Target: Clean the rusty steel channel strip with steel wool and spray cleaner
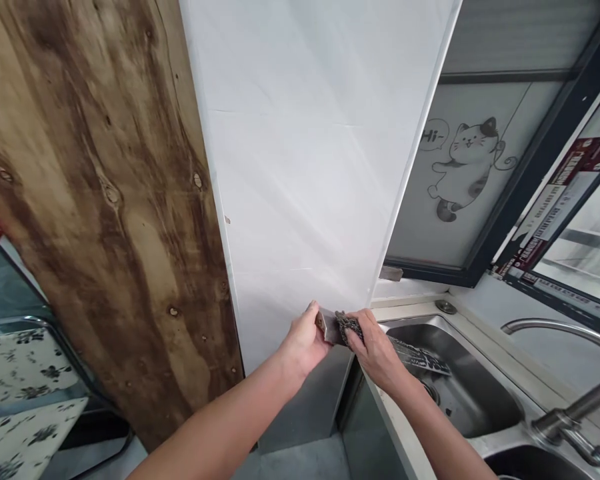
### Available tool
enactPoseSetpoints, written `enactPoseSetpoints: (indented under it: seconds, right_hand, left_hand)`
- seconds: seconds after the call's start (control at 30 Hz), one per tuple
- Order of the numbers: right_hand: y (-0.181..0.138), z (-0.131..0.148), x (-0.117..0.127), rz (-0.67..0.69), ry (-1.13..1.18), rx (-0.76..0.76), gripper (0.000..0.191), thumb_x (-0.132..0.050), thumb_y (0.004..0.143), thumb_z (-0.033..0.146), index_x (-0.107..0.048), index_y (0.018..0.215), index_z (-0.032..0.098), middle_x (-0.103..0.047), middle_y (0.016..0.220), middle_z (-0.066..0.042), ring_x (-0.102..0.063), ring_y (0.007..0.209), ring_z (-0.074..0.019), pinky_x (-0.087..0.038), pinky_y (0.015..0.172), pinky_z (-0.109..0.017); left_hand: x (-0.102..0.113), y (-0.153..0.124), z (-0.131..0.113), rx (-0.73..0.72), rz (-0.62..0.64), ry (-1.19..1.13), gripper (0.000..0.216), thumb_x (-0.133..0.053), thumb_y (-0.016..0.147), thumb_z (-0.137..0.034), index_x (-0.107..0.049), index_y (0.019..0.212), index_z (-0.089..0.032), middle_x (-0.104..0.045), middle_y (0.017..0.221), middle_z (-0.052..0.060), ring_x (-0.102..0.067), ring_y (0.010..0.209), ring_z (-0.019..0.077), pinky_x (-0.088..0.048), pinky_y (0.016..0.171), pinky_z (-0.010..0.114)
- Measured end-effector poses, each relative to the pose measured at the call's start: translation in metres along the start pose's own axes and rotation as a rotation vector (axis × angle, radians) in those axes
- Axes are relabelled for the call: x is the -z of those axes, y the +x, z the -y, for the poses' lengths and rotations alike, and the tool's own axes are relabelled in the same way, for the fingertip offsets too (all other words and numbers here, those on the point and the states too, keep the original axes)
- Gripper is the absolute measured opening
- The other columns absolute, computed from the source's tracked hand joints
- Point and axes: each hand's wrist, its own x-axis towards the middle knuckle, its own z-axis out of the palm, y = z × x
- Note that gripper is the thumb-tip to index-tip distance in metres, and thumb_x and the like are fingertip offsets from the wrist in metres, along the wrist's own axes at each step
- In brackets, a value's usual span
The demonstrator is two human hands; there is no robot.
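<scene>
Left grip: closed firmly on a grey metal piece, held just above the left end of a stainless steel sink; the view did not settle whether the piece was a blade.

Right grip: closed on a dark wire mesh scouring cloth, pressing it against the metal piece, over the sink's left corner.

Between the grips: the metal piece and the cloth touched, with the cloth's loose end trailing right, down into the sink.

Behind the hands: a white laminate board rose upright at the sink's left end, just beyond both grips.

Farther left: a wood-grain board stood alongside the white board, well left of the sink.

Far left: floral-print fabric lay well beyond the sink's left end.

Above: a frosted window panel printed with a cartoon cat sat beyond the sink.

Right: a curved steel faucet rose beside the sink, on the pale counter surface.
</scene>
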Motion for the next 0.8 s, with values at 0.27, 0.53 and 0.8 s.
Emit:
enactPoseSetpoints:
  seconds: [0.27, 0.53, 0.8]
  right_hand:
    - [-0.007, 0.024, -0.005, -0.070, 0.076, 0.159, 0.020, -0.048, 0.092, 0.019, -0.053, 0.110, 0.022, -0.055, 0.106, -0.008, -0.056, 0.097, -0.0216, -0.048, 0.084, -0.035]
    - [-0.004, 0.018, 0.004, -0.064, 0.038, 0.097, 0.013, -0.049, 0.091, 0.019, -0.053, 0.103, 0.023, -0.054, 0.097, -0.004, -0.054, 0.087, -0.0191, -0.045, 0.076, -0.030]
    - [-0.035, 0.014, -0.011, -0.006, -0.065, 0.216, 0.020, -0.047, 0.090, 0.009, -0.053, 0.102, 0.024, -0.055, 0.104, -0.007, -0.053, 0.097, -0.0233, -0.046, 0.082, -0.036]
  left_hand:
    - [-0.009, 0.000, 0.007, -0.056, -0.019, 0.015, 0.027, -0.053, 0.096, -0.028, -0.053, 0.071, -0.018, -0.055, 0.061, -0.002, -0.053, 0.054, 0.0109, -0.041, 0.056, 0.024]
    - [-0.009, -0.006, 0.011, -0.055, -0.014, 0.033, 0.027, -0.049, 0.097, -0.027, -0.053, 0.072, -0.018, -0.058, 0.063, -0.001, -0.055, 0.054, 0.0116, -0.040, 0.055, 0.025]
    - [-0.001, 0.005, 0.010, -0.096, -0.068, 0.010, 0.029, -0.057, 0.094, -0.032, -0.050, 0.068, -0.019, -0.056, 0.059, -0.002, -0.054, 0.053, 0.0124, -0.043, 0.058, 0.026]
